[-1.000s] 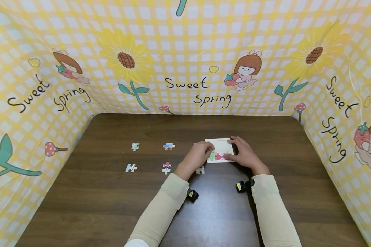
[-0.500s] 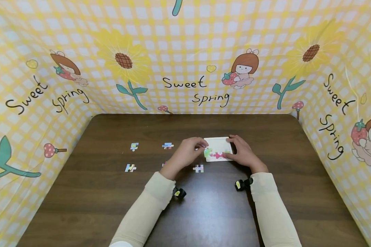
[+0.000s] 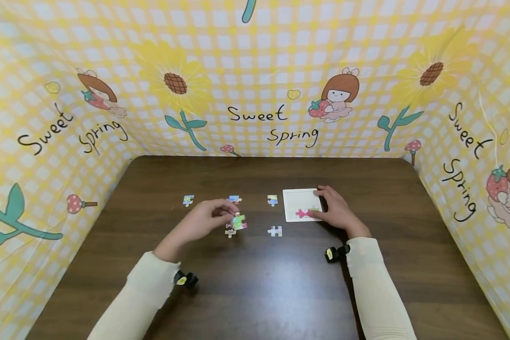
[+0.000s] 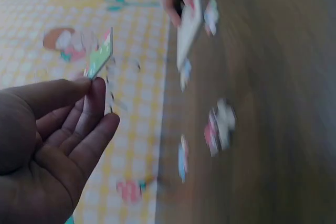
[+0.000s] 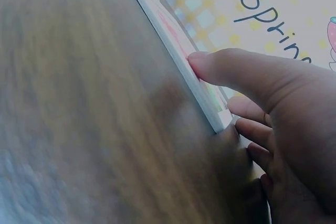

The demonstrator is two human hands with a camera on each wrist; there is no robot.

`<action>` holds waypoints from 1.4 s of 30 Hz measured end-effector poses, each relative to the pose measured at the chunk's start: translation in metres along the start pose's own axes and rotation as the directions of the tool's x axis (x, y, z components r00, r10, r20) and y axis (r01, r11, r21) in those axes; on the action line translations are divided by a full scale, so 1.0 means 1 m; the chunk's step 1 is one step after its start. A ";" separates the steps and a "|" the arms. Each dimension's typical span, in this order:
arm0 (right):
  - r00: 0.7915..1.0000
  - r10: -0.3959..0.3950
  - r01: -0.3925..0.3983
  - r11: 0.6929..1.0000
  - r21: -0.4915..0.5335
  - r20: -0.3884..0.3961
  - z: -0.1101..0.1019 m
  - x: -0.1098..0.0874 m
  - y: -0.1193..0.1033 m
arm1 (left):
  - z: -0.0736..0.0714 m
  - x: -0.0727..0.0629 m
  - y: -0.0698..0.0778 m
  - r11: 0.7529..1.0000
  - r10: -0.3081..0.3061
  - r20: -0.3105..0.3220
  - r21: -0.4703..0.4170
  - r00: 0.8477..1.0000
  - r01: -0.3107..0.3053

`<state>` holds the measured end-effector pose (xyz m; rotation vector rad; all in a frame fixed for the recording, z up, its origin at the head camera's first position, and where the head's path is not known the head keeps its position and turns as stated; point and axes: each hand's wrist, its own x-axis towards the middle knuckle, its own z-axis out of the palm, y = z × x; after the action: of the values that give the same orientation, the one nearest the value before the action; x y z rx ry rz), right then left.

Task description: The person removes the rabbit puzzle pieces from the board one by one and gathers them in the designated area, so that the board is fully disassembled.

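Note:
My left hand (image 3: 199,224) pinches a green jigsaw piece (image 3: 239,222) between thumb and fingertips, above the table and left of the puzzle tray. The left wrist view shows this piece edge-on, tilted up. A white puzzle tray (image 3: 293,198) lies flat on the table, with pink and green pieces (image 3: 303,213) along its near side. My right hand (image 3: 340,212) grips the tray's right side. In the right wrist view its thumb presses on the pieces inside, and the other fingers bend against the tray's edge.
Loose jigsaw pieces lie on the brown table (image 3: 280,293): a blue one (image 3: 188,200), another (image 3: 234,199) partly behind my left hand, one (image 3: 272,200) beside the tray, one nearer (image 3: 275,231), and one (image 3: 230,232) under the held piece. A checked cloth (image 3: 255,61) walls the table.
My left hand has drawn away leftward from the tray with the green piece, which was over the tray's near left corner. The right hand and tray have stayed in place.

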<state>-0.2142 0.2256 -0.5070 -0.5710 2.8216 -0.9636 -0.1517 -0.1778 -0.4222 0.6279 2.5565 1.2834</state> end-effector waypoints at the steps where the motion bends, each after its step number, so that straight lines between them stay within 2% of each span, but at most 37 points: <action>1: 1.000 0.003 -0.003 1.000 0.003 0.002 0.000 0.000 0.000 | -0.006 -0.007 -0.005 1.000 -0.006 0.002 0.005 1.000 0.006; 5: 1.000 0.017 -0.017 1.000 0.015 -0.002 -0.003 -0.001 -0.001 | -0.029 -0.035 -0.023 0.999 -0.043 -0.018 0.028 0.999 0.043; 9: 1.000 0.021 -0.022 1.000 0.016 0.006 -0.004 0.000 -0.001 | -0.045 -0.060 -0.041 0.996 -0.089 -0.027 0.022 0.996 0.090; 13: 1.000 0.019 -0.019 1.000 0.022 0.017 -0.002 0.000 -0.003 | -0.053 -0.082 -0.056 0.989 -0.144 0.006 0.031 0.990 0.143; 20: 1.000 0.015 -0.015 1.000 0.027 0.002 -0.002 0.002 -0.003 | -0.060 -0.105 -0.080 0.985 -0.166 0.067 0.059 0.984 0.162; 26: 1.000 0.018 -0.018 0.999 0.034 0.009 0.000 0.001 -0.002 | -0.065 -0.117 -0.090 0.984 -0.175 0.128 0.059 0.976 0.168; 31: 1.000 0.015 -0.015 0.999 0.031 0.004 0.000 0.001 -0.001 | -0.069 -0.121 -0.092 0.983 -0.175 0.172 0.093 0.969 0.161; 42: 1.000 0.021 -0.022 0.999 0.028 0.003 0.002 0.001 0.002 | -0.073 -0.122 -0.093 0.954 -0.210 0.158 0.247 0.965 0.167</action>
<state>-0.2153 0.2256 -0.5093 -0.5371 2.8011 -0.9969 -0.0962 -0.3359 -0.4531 0.5000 2.5586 0.8321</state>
